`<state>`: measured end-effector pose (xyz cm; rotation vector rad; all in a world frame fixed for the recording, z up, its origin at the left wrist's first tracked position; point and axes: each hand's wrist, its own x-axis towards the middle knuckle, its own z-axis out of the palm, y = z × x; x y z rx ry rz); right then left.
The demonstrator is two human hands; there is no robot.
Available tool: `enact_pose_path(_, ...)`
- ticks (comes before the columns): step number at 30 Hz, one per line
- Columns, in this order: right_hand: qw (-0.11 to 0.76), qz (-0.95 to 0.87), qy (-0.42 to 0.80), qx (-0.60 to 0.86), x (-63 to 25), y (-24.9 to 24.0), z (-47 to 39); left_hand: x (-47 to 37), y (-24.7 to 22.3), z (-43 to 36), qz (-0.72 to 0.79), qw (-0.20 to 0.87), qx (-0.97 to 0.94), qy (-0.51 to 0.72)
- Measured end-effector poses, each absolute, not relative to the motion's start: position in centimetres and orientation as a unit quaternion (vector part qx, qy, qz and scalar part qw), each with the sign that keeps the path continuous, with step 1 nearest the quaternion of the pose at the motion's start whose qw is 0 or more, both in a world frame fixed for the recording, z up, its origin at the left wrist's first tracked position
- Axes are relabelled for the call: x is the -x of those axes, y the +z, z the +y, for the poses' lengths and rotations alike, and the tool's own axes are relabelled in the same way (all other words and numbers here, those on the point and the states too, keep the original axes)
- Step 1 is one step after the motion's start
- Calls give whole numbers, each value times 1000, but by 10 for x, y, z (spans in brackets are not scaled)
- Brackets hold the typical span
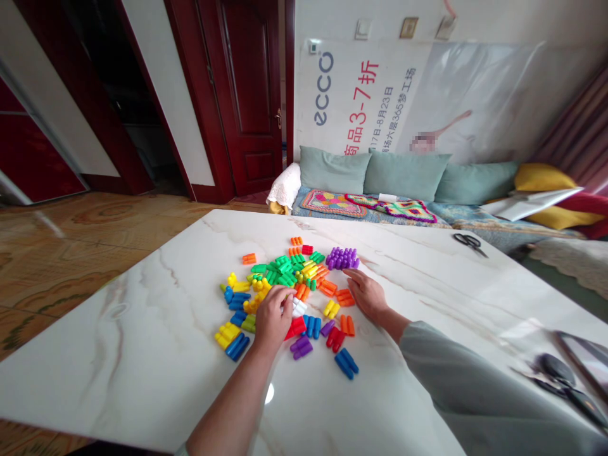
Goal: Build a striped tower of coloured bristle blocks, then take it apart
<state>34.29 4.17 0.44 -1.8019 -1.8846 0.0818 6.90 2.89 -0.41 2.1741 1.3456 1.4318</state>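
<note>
My left hand [274, 318] is over the near part of a pile of bright plastic toy building blocks. Its fingers are curled down and closed, and their tips are partly hidden, so what they hold does not show clearly. Right beside its fingertips is a white block [299, 307], with a red block [296, 327] just below. My right hand [367, 294] rests on its side at the pile's right edge, fingers stretched out and holding nothing visible. Its fingertips lie close to a standing cluster of purple blocks [342, 258]. Green blocks [281, 271] are heaped at the pile's middle.
All this lies on a white marble-patterned table [156, 329]. Black scissors [469, 243] are near the far right edge. Dark-handled objects [563, 380] and a framed flat device [586, 358] lie at the right. Beyond the table stands a sofa with green cushions [335, 170].
</note>
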Motion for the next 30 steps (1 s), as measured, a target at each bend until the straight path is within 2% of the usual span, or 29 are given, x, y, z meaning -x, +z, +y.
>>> enact_pose_path(17,230,-687,52,687,-340,7,44,-69,-3,29,455,108,-740,484)
enact_pose_path(30,401,-626,111,660,-344,12,13,-71,1,27,456,108,-740,483)
